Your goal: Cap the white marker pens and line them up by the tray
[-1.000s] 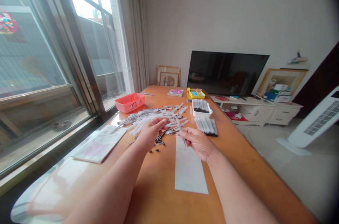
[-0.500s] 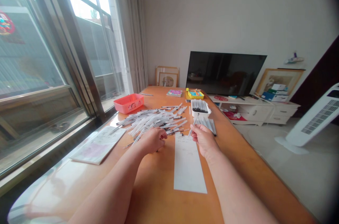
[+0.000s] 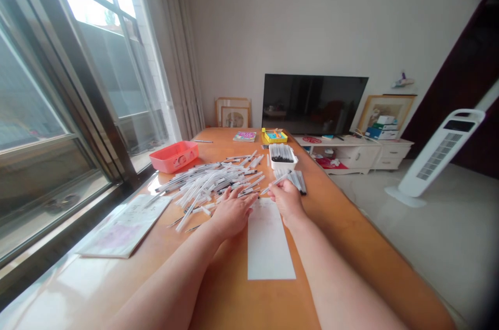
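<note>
My right hand (image 3: 287, 201) pinches a clear-barrelled pen (image 3: 282, 178), which slants up to the right above the top of a long white paper strip (image 3: 270, 247). My left hand (image 3: 233, 213) is open, palm down, its fingers spread at the near edge of a heap of pen parts (image 3: 202, 179). Its fingertips reach the strip's upper left corner; whether they press on it I cannot tell. Beyond my right hand lies a row of clear pens (image 3: 298, 180). Behind that row stands a white box (image 3: 284, 166) filled with pens with black ends.
A red plastic basket (image 3: 173, 157) stands left of the heap. A paper booklet (image 3: 120, 231) lies near the window side. Farther back are a pink booklet (image 3: 245, 136) and a yellow box (image 3: 275, 136). The wooden table's right edge (image 3: 360, 210) runs beside my right arm.
My left hand has opened from a curled shape and moved right, onto the strip's upper corner. The pen in my right hand has tilted from steep to flatter. The view has turned slightly right.
</note>
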A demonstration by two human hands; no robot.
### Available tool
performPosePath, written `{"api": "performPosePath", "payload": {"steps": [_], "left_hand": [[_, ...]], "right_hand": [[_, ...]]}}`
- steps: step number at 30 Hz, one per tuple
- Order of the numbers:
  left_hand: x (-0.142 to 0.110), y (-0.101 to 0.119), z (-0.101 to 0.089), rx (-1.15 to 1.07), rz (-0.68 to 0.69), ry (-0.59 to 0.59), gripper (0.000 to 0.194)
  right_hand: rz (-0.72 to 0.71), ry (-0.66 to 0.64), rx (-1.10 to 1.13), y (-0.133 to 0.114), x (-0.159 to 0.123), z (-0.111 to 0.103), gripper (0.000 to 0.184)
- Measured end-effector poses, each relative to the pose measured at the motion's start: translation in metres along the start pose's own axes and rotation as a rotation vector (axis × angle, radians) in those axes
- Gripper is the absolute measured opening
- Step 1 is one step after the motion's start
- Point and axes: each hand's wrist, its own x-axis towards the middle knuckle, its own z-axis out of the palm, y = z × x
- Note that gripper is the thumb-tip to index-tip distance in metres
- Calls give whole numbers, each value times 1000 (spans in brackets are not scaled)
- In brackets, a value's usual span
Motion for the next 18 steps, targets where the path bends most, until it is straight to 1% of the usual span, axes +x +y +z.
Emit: {"api": "performPosePath", "payload": {"steps": [2,5,8,10,13,15,16,18], "left_hand": [[1,0,-1,32,7,15,56],[2,2,-6,63,-9,0,50],[1,6,-9,55,-33,-15,38],[1,6,-9,22,-46,0,32],[1,1,-5,-95,-56,78,32],[2,-3,-4,-226,-63,152,31],[3,-4,-4,-309,-84,192,28],[4,-4,-6,-514,-187,272,20]], "right_hand": [[-1,7,4,0,0,0,28],[6,12,5,-2,-1,1,30],[15,9,5,-4,-2,1,30],[23,6,13,-6,-3,1,29],[33,1,47,-12,-6,2,27],[39,-4,87,-17,-9,3,27],[42,-7,106,-20,-11,3,29],[45,-21,138,-25,-14,4,30]]}}
